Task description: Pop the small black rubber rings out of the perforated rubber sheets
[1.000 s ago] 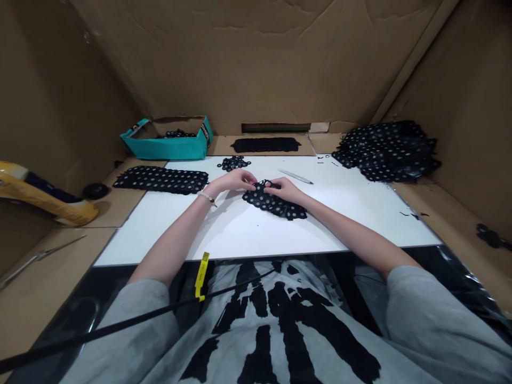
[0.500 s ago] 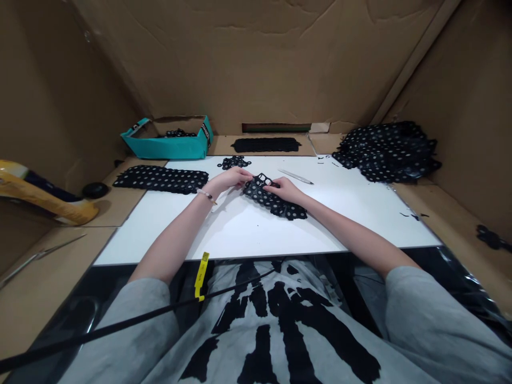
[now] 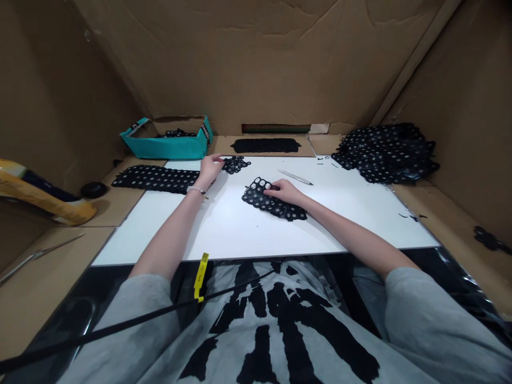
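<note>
My right hand (image 3: 284, 192) is closed on the upper edge of a black perforated sheet (image 3: 272, 205), which lies slanted on the white board (image 3: 224, 234). Beside a small pile of black rings (image 3: 236, 164) is my left hand (image 3: 211, 169), its fingers near the pile's left side. Whether those fingers hold a small piece is too small to tell. A flat black perforated strip (image 3: 160, 178) lies left of that hand, partly behind it. The silver tweezers-like tool (image 3: 296, 177) rests above my right hand.
A teal box (image 3: 168, 147) with black pieces stands at the back left. A folded black strip (image 3: 266, 145) lies at the back centre, a heap of perforated sheets (image 3: 386, 152) at the back right. Scissors (image 3: 40, 253) and a yellow object (image 3: 48, 194) are at the left.
My left hand has left the sheet's top corner and moved left and up to the ring pile. The raised corner now lies lower. My right hand has barely moved.
</note>
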A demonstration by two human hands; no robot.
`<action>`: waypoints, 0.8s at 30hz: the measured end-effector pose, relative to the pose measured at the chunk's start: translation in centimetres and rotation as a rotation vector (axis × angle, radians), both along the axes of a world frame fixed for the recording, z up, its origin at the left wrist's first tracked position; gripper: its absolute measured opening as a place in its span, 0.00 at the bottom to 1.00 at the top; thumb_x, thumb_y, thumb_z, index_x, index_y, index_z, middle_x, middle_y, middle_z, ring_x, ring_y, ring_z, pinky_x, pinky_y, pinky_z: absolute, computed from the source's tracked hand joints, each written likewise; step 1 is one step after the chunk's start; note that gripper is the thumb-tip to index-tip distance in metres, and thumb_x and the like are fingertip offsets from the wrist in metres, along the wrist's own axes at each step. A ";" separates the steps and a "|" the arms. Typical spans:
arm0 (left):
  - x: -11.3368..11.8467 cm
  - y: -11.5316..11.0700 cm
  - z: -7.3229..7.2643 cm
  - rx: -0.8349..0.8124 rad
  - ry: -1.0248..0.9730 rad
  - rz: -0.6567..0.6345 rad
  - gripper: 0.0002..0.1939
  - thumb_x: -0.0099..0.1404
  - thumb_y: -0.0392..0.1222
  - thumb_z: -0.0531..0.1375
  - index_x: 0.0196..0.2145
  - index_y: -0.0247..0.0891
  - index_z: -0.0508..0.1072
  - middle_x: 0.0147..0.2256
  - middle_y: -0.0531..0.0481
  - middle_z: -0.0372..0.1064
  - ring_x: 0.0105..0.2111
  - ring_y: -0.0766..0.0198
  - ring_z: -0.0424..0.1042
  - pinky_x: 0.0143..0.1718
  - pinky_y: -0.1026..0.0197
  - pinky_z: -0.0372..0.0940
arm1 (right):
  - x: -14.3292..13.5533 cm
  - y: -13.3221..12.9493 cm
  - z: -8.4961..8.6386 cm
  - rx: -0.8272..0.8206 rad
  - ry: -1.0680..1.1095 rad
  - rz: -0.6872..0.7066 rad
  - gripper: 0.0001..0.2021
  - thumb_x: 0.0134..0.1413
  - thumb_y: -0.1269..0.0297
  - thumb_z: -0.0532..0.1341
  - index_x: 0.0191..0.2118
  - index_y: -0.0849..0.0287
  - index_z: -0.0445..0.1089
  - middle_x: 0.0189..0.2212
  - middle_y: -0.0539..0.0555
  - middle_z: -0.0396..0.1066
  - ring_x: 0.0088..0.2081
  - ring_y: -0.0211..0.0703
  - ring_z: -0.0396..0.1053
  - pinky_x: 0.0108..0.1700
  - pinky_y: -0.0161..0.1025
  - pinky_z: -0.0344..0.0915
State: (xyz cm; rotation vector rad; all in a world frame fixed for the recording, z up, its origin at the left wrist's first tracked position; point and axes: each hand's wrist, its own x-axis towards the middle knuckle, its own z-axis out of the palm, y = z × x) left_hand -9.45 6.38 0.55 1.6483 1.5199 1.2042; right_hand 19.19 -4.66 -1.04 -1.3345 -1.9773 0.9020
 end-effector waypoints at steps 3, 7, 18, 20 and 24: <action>0.4 -0.8 1.3 0.137 0.168 0.066 0.13 0.58 0.34 0.61 0.40 0.35 0.81 0.43 0.40 0.79 0.45 0.54 0.74 0.48 0.60 0.65 | 0.0 0.0 0.0 0.005 0.006 0.003 0.22 0.48 0.43 0.61 0.22 0.59 0.66 0.21 0.49 0.62 0.28 0.39 0.57 0.35 0.39 0.53; 1.7 -2.6 3.2 0.070 0.299 -0.254 0.11 0.60 0.42 0.63 0.38 0.35 0.82 0.39 0.41 0.79 0.36 0.57 0.73 0.39 0.61 0.65 | 0.0 0.0 -0.1 0.011 0.024 0.010 0.21 0.49 0.44 0.60 0.25 0.60 0.69 0.22 0.48 0.63 0.28 0.39 0.57 0.35 0.39 0.53; 6.9 -6.6 3.1 0.022 0.459 -0.792 0.15 0.49 0.48 0.71 0.33 0.39 0.82 0.34 0.48 0.79 0.34 0.60 0.69 0.36 0.60 0.61 | 0.2 0.3 -0.3 0.034 0.121 0.115 0.22 0.51 0.43 0.60 0.25 0.60 0.68 0.22 0.48 0.62 0.30 0.38 0.57 0.36 0.38 0.54; 6.8 -6.3 2.9 -0.014 0.411 -0.781 0.14 0.49 0.47 0.71 0.33 0.38 0.82 0.34 0.48 0.79 0.34 0.60 0.70 0.36 0.60 0.61 | 0.2 0.3 -0.3 0.022 0.130 0.108 0.23 0.50 0.42 0.61 0.26 0.60 0.68 0.23 0.48 0.62 0.29 0.38 0.57 0.36 0.38 0.54; 6.2 -5.6 2.6 -0.174 0.291 -0.761 0.16 0.47 0.47 0.73 0.33 0.37 0.83 0.32 0.47 0.78 0.32 0.61 0.71 0.34 0.60 0.62 | 0.3 0.4 -0.3 -0.009 0.094 0.104 0.24 0.48 0.40 0.62 0.25 0.59 0.67 0.21 0.47 0.59 0.28 0.37 0.54 0.35 0.38 0.52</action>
